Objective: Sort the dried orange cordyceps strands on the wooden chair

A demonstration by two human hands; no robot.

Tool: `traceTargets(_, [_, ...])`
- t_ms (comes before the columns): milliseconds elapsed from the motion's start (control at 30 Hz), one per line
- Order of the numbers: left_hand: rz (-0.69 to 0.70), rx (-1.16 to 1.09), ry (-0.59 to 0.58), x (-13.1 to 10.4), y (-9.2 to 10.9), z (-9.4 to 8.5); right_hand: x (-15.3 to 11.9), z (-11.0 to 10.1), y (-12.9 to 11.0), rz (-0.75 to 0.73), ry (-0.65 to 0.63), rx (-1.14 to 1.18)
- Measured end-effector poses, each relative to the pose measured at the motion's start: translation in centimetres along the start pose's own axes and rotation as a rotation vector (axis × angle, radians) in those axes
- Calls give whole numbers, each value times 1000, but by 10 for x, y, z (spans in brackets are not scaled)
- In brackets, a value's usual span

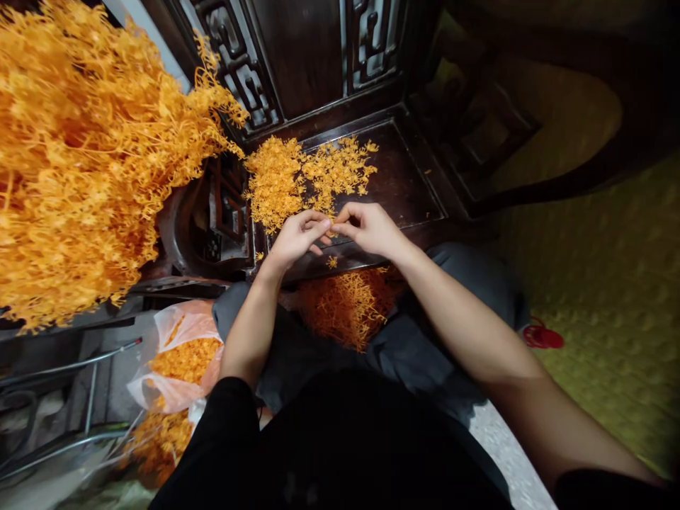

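Observation:
My left hand [304, 237] and my right hand [366, 227] meet at the fingertips over the front of a dark carved wooden seat [409, 170]. Thumb and fingers of each are pinched together, and whatever lies between them is too small to make out. Just beyond my hands, two adjoining piles of small orange pieces rest on the seat, a denser left pile [273, 180] and a looser right pile [340, 166]. One loose orange piece [332, 262] lies near the seat's front edge, below my fingers.
A huge orange bundle [85, 156] fills the upper left. More orange strands [348, 304] hang or lie between my knees. At lower left are an open plastic bag [185, 358] of orange pieces and metal tubing [90, 397]. A red object [542, 336] is at right.

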State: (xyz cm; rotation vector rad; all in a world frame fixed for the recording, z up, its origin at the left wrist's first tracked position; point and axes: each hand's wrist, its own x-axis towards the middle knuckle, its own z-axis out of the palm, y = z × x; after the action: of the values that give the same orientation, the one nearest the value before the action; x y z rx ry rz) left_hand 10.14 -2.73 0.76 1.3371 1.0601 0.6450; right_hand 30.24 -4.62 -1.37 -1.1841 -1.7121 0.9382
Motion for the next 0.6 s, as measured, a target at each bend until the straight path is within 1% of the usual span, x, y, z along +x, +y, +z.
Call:
traceTargets(67, [-20, -4, -29, -3, -3, -2, 0, -2, 2, -34, -42, -14])
traceTargets(133, [-32, 39, -75, -5, -7, -3, 0, -4, 5, -69, -116, -27])
traceTargets(200, [0, 184, -123, -4, -11, -4, -2, -4, 5, -81, -191, -34])
traceTargets(233, [38, 331, -120, -3, -12, -5, -4, -4, 3, -71, -221, -26])
traceTargets(267, [81, 513, -80, -2, -13, -6, -6, -4, 0, -51, -260, 6])
traceTargets(333, [139, 865, 89, 2, -12, -14, -11, -5, -9, -14, -385, 147])
traceTargets(367, [142, 992, 191, 2, -12, -21, -13, -7, -14, -1, -436, 240])
traceTargets(400, [131, 1060, 276, 2, -10, -28, -14, -9, -17, 9, -450, 321])
traceTargets(433, [114, 1064, 327, 1, -9, -34, -15, -12, -17, 18, -413, 372])
traceTargets(467, [99, 1017, 328, -2, -8, -40, -13, -15, -15, 27, -318, 385])
traceTargets(500, [82, 943, 288, -7, -8, -43, -11, -19, -9, 32, -187, 362])
traceTargets(533, [65, 841, 201, -13, -8, -43, -7, -22, -1, 31, -52, 317])
traceTargets(567, [52, 731, 71, -20, -8, -39, -1, -25, 10, 22, 59, 257])
traceTargets(600, [44, 648, -92, -26, -11, -32, 4, -27, 20, 5, 136, 191])
